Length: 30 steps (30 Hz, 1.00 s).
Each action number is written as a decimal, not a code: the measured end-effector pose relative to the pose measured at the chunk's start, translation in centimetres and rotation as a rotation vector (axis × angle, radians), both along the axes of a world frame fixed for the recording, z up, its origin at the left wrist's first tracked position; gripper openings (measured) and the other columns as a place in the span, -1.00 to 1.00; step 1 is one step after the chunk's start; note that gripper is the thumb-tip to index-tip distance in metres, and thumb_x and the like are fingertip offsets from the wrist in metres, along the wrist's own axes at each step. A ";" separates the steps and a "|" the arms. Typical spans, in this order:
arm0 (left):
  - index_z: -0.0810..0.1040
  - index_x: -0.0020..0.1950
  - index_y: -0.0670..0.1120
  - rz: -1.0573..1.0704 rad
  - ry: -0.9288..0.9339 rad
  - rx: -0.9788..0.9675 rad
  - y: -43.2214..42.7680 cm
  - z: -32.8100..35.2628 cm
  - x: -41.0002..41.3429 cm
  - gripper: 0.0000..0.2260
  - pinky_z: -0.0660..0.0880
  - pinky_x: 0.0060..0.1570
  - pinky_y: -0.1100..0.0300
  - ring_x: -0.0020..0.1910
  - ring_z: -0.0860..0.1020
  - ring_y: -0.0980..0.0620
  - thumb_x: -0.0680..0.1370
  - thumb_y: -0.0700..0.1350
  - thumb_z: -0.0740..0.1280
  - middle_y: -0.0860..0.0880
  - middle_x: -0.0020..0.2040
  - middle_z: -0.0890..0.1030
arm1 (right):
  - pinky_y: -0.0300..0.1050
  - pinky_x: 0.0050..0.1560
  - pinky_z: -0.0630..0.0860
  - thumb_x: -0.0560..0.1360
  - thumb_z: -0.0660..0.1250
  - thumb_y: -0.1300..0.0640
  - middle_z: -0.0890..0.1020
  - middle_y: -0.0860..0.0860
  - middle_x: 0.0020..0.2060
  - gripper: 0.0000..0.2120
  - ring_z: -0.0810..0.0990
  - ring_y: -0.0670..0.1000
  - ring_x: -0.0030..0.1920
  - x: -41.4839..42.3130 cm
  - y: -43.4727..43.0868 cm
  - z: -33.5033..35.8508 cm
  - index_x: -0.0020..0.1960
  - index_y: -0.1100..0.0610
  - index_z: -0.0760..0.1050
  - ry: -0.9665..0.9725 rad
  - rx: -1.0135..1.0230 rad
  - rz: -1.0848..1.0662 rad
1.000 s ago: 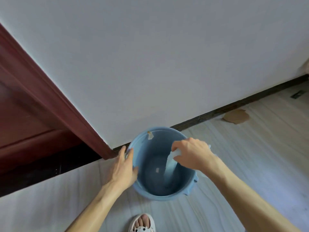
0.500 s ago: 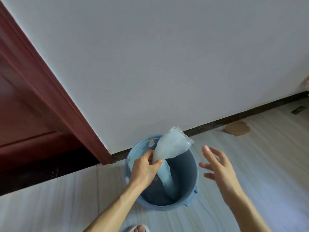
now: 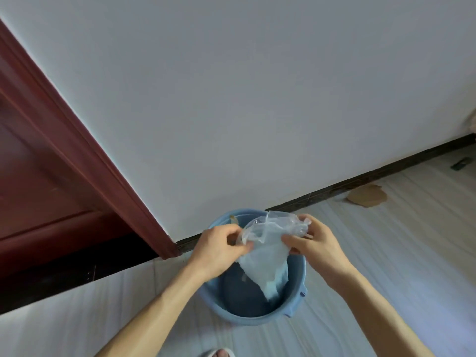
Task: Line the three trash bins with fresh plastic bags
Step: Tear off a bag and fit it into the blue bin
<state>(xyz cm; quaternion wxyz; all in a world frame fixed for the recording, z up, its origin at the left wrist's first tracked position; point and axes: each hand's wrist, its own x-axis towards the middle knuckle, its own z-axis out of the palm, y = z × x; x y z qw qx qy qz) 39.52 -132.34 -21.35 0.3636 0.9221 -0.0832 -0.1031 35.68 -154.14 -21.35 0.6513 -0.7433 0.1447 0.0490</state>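
Note:
A round blue trash bin [image 3: 296, 292] stands on the floor close to the white wall. Above its opening hangs a thin, see-through plastic bag [image 3: 268, 256], its lower end dangling into the bin. My left hand [image 3: 219, 249] pinches the bag's left upper edge. My right hand [image 3: 314, 243] pinches the crumpled upper edge on the right side. Only this one bin is in view.
A dark red door frame [image 3: 85, 163] runs down to the floor left of the bin, with a dark baseboard [image 3: 360, 179] along the wall. A brown flat scrap [image 3: 367, 195] lies on the pale wood floor at the right. A sandalled toe [image 3: 221, 353] shows at the bottom edge.
One second ago my left hand rested on the bin's rim while the right held the bag inside. The left then lifted the bag up; now both hands hold its top edge above the bin.

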 end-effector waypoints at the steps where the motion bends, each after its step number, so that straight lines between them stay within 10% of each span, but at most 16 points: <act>1: 0.64 -0.20 0.05 0.030 0.010 -0.009 0.7 -0.2 -0.1 -0.82 0.43 -0.26 0.36 -0.28 0.59 0.24 0.44 0.14 0.50 0.17 -0.28 0.66 | 0.04 -0.03 0.67 0.43 0.40 0.37 0.72 0.09 -0.13 -0.75 0.71 0.09 -0.07 0.1 -0.7 0.1 0.01 0.09 0.60 -0.002 0.038 -0.061; 11: 0.57 -0.22 0.00 0.248 -0.013 -0.063 4.5 0.2 -2.1 -0.76 0.53 -0.14 0.13 -0.25 0.64 0.08 0.45 0.13 0.49 0.08 -0.27 0.68 | 0.06 -0.03 0.67 0.48 0.39 0.18 0.69 0.09 -0.23 -0.97 0.67 0.03 -0.22 0.4 -3.0 0.2 -0.09 0.10 0.60 -0.056 -0.008 -0.292; 19: 0.60 -0.08 0.16 0.244 0.153 -0.035 8.7 0.0 -0.8 -0.64 0.55 -0.10 0.20 -0.12 0.62 0.08 0.37 -0.30 0.51 0.08 -0.08 0.64 | 0.02 0.13 0.61 0.55 0.32 0.26 0.69 0.11 -0.05 -0.88 0.70 0.08 0.00 1.4 -5.7 -2.1 0.00 0.08 0.58 -0.056 0.101 -0.533; 24: 0.34 0.42 0.30 -0.050 0.338 -0.133 6.3 1.8 -1.1 -0.31 0.30 0.32 0.15 0.32 0.36 0.28 0.38 -0.03 0.54 0.26 0.31 0.43 | -0.04 0.04 0.62 0.51 0.26 0.37 0.71 0.10 -0.10 -0.76 0.67 0.06 -0.04 1.3 -4.1 -1.3 -0.07 0.12 0.64 -0.071 0.084 -0.268; 30: 0.51 0.30 0.27 -0.211 0.312 0.054 -0.5 2.0 1.6 -0.54 0.55 0.18 0.15 0.04 0.62 0.25 0.40 0.20 0.46 0.20 0.13 0.65 | -0.14 -0.07 0.64 0.49 0.24 0.45 0.69 0.06 -0.20 -0.76 0.67 0.07 -0.09 3.5 -3.4 -0.6 -0.04 0.20 0.60 -0.065 0.215 -0.206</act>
